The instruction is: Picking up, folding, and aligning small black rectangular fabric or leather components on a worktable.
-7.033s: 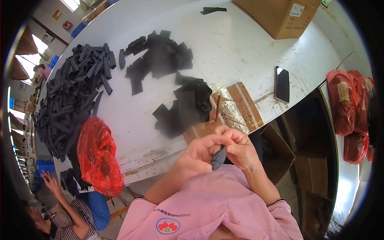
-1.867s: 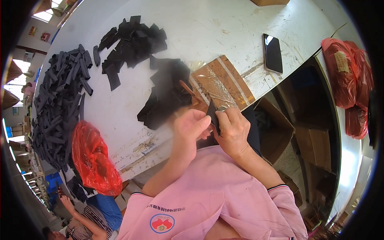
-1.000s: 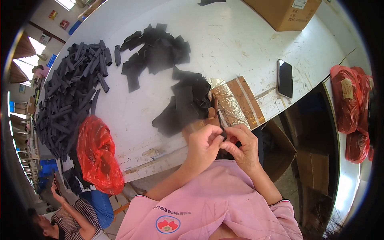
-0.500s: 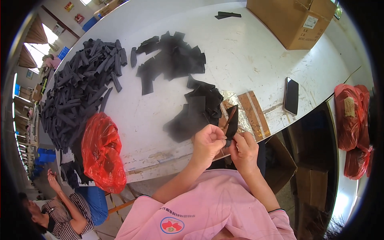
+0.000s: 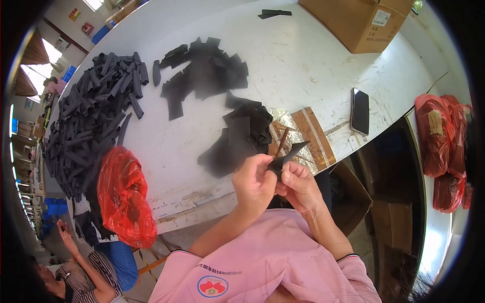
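Close to the table's front edge, my left hand (image 5: 254,183) and my right hand (image 5: 302,187) pinch one black fabric piece (image 5: 293,152) between them. Its upper end sticks up as a pointed flap above my fingers; the lower part is hidden by them. Just beyond my left hand lies a loose pile of flat black fabric pieces (image 5: 240,132). A second pile of flat black pieces (image 5: 214,70) sits farther back. On the left spreads a big heap of dark, tube-like fabric pieces (image 5: 96,108).
A crumpled red plastic bag (image 5: 124,197) lies at the front left. Brown board with shiny tape (image 5: 313,139) is beyond my right hand, a phone (image 5: 359,111) farther right. A cardboard box (image 5: 353,25) stands at the back. Someone in a striped top (image 5: 93,278) sits lower left.
Both hands have turned and drawn closer around the black piece, whose flap now leans to the right. The whole view has shifted slightly.
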The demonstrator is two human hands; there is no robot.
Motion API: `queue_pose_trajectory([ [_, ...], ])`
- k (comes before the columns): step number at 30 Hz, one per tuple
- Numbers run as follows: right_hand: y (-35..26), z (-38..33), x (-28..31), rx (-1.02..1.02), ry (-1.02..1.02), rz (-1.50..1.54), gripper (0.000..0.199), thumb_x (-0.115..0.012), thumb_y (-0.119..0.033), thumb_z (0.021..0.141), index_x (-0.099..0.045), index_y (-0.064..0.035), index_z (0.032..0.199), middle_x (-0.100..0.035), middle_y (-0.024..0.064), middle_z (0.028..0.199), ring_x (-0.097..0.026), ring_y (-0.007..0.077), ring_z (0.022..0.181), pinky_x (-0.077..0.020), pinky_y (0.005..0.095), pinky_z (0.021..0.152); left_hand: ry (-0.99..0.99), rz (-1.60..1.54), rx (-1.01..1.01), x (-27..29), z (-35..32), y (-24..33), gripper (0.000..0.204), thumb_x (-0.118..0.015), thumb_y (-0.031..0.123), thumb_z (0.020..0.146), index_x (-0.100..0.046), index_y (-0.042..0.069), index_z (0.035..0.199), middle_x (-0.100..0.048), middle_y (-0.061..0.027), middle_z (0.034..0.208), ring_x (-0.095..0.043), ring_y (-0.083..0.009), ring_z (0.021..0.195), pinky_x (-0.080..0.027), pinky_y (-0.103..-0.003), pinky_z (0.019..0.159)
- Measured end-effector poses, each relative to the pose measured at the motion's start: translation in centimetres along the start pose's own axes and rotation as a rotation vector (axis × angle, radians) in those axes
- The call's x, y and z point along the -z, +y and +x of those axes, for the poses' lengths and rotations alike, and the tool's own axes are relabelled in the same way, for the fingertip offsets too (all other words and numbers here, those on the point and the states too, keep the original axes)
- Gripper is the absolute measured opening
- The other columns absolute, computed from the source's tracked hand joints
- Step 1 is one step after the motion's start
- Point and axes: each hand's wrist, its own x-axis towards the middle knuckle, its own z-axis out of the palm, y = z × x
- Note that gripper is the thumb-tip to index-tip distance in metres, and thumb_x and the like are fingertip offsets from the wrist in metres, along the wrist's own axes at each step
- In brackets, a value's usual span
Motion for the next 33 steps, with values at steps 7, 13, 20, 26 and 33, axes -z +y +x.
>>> queue_pose_trajectory([
  [7, -0.6, -0.4, -0.8, 0.137, 0.031, -0.24, 0.009, -0.059, -0.011, 0.078, -0.055, -0.0061, 0.072, -0.051, -0.006, 0.071, -0.043, 0.0019, 0.063, -0.0335, 0.0158, 0.058, -0.298, -0.581, 0.547, 3.2, 1.0, 2.6, 0.035, -0.052, -0.013, 0.065, -0.045, -0.002, 0.098, -0.059, -0.0103, 0.076, -0.051, -0.0043, 0.054, -0.033, -0.014, 0.044],
  [13, -2.0, -1.0, -3.6, 0.3, -0.088, -0.286, 0.009, -0.057, -0.009, 0.079, -0.053, -0.0052, 0.072, -0.05, -0.0021, 0.081, -0.044, 0.0052, 0.071, -0.0356, 0.0187, 0.064, -0.669, -0.921, 0.621, 3.6, 1.2, 5.5, 0.048, -0.053, -0.007, 0.068, -0.041, -0.001, 0.114, -0.054, -0.0032, 0.082, -0.047, -0.0045, 0.061, -0.033, -0.014, 0.053],
  [20, -3.3, -0.5, -4.3, 0.605, 0.075, -0.921, 0.008, -0.06, -0.003, 0.072, -0.053, -0.0025, 0.07, -0.052, 0.0045, 0.078, -0.048, 0.0115, 0.068, -0.0396, 0.0225, 0.061, -0.144, -0.401, 0.258, 1.2, 0.2, 4.2, 0.02, -0.05, -0.009, 0.078, -0.051, -0.004, 0.096, -0.053, -0.0078, 0.092, -0.051, -0.0067, 0.067, -0.042, -0.017, 0.058],
  [26, -5.2, 0.8, -5.9, 0.796, 0.105, -1.21, 0.015, -0.061, -0.009, 0.074, -0.049, -0.0034, 0.07, -0.049, 0.0029, 0.066, -0.043, 0.0104, 0.053, -0.0353, 0.0214, 0.05, -0.104, -0.645, 0.312, 1.2, 2.6, 5.5, 0.012, -0.055, -0.002, 0.078, -0.051, -0.003, 0.09, -0.057, -0.0097, 0.086, -0.047, -0.0037, 0.052, -0.036, -0.015, 0.041],
  [33, -9.5, 0.7, -9.5, 0.387, -0.103, -0.891, 0.022, -0.056, -0.021, 0.084, -0.048, -0.0043, 0.071, -0.044, -0.0043, 0.062, -0.037, 0.002, 0.059, -0.0315, 0.0173, 0.051, -0.741, -1.55, 0.542, 2.1, 6.5, 8.3, 0.044, -0.041, -0.003, 0.079, -0.024, -0.005, 0.12, -0.051, -0.02, 0.093, -0.032, -0.0029, 0.033, -0.025, -0.017, 0.029],
])
